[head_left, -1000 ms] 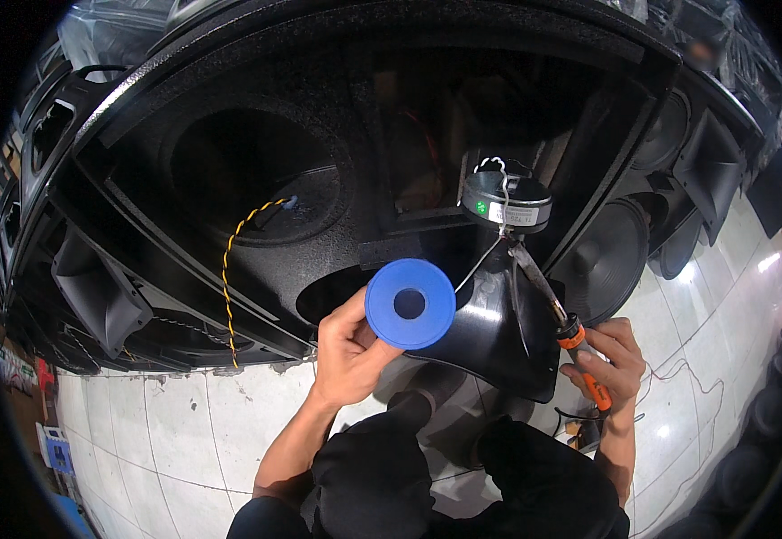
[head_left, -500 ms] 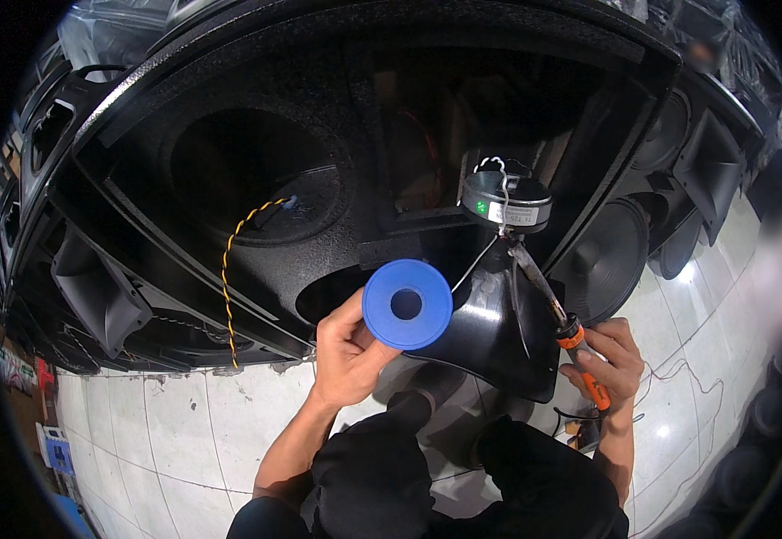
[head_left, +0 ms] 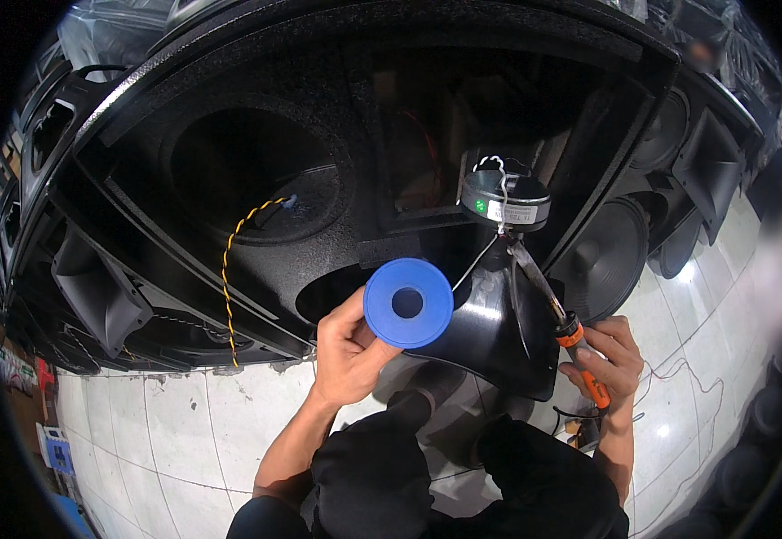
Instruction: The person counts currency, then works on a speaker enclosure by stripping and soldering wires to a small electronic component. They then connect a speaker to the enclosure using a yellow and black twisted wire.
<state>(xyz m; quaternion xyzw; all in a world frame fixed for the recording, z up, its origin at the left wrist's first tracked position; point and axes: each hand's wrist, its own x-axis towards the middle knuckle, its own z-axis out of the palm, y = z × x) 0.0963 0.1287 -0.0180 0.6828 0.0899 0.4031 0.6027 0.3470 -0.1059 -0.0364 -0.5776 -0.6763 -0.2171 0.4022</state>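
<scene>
My left hand (head_left: 344, 355) is closed round a blue solder spool (head_left: 431, 316), its round flange facing up. A thin strand of solder (head_left: 476, 262) runs from beside the spool to the terminal of a round speaker driver (head_left: 516, 214). In my right hand (head_left: 614, 366) is a soldering iron (head_left: 543, 292) with an orange handle, gripped closed. Its tip meets or nearly meets that same terminal. The driver sits on the neck of a glossy black horn (head_left: 490, 346), with white twisted wires (head_left: 504, 175) looping over it.
A large black speaker cabinet (head_left: 319, 242) with round and rectangular openings lies beyond my hands. A yellow and black twisted wire (head_left: 227, 260) hangs from its round opening. Other speakers (head_left: 602, 256) stand on both sides. Thin cables trail over the white tiled floor (head_left: 175, 422).
Almost nothing differs. The spool and my right hand have shifted very slightly; both hands keep their grips, and the iron's tip stays at the terminal.
</scene>
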